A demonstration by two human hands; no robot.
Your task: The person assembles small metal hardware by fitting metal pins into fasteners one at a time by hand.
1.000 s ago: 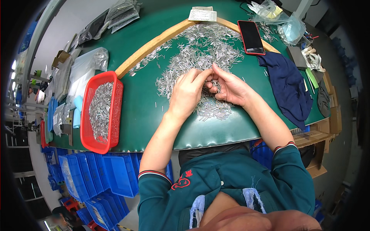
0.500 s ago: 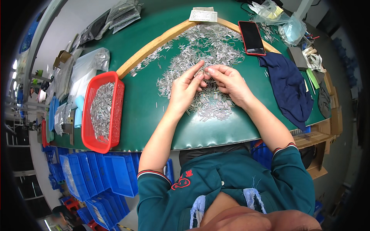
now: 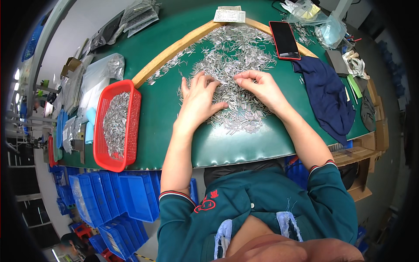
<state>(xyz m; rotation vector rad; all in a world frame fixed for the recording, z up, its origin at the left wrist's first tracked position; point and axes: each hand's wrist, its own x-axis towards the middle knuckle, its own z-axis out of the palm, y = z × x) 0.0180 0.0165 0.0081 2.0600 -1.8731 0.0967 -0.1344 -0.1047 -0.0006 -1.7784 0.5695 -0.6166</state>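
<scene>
A broad pile of short, thin silvery metal pins (image 3: 238,122) is spread over the green tabletop (image 3: 159,126) in front of me. Over the pile's left side, my left hand (image 3: 196,98) is open, fingers spread and thumb pointing right. My right hand (image 3: 264,89) is on the right of the pile with thumb and forefinger pinched together; whatever is between the tips is too small to make out. To the left stands a red perforated plastic basket (image 3: 133,126) holding many similar pins.
Two wooden strips (image 3: 174,50) form a corner behind the pile, with paper slips (image 3: 229,16) at their joint. A red-edged phone (image 3: 284,40) and dark blue cloth (image 3: 325,96) lie right. Plastic bags (image 3: 100,72) lie left; blue bins (image 3: 136,198) sit below the table edge.
My hands were close together over the pile, fingertips meeting. Now they are apart: the left has moved left and down and spread its fingers, while the right stays nearly in place.
</scene>
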